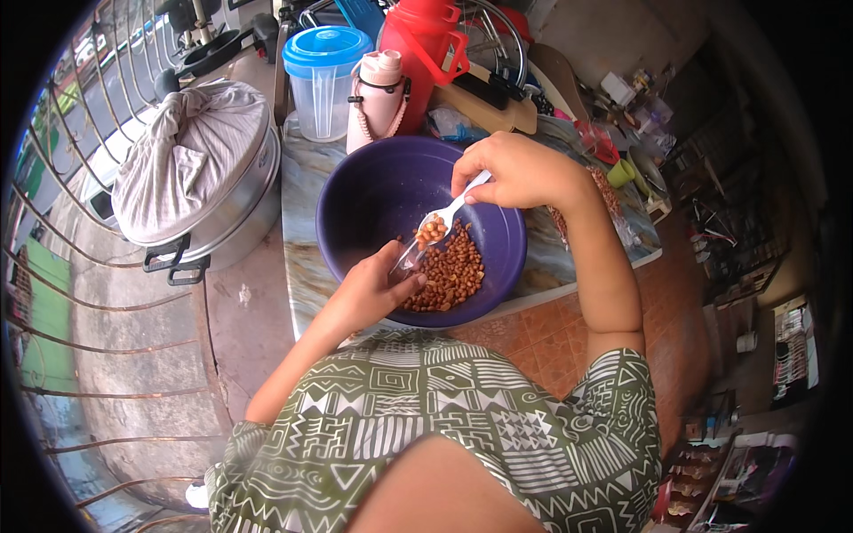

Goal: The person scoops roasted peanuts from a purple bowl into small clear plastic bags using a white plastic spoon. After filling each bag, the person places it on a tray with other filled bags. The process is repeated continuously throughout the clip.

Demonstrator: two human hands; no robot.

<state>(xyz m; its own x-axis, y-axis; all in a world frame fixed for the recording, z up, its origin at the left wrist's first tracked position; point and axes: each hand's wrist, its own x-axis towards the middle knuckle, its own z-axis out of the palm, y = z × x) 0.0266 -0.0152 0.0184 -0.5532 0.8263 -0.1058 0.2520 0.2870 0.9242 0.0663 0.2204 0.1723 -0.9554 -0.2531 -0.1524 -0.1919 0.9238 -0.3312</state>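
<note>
A deep purple bowl (pixel 355 200) stands on the marble-patterned table, with a heap of reddish-brown peanuts (pixel 453 275) in its bottom. My right hand (pixel 520 173) pinches the handle of a white plastic spoon (pixel 456 206) over the bowl. Several peanuts lie in the spoon's bowl, which tilts down to the left. Just below its tip, my left hand (pixel 382 280) holds a small clear plastic bag (pixel 409 259) between thumb and fingers. The spoon's tip is at the bag's mouth; whether peanuts are inside the bag is hard to see.
Behind the bowl stand a clear container with a blue lid (pixel 327 84), a pink bottle (pixel 378 98) and a red jug (pixel 422 62). A large metal pot (pixel 235 218) with a cloth-wrapped lid sits at left. Filled clear bags (pixel 609 195) lie on the table (pixel 306 235) at right.
</note>
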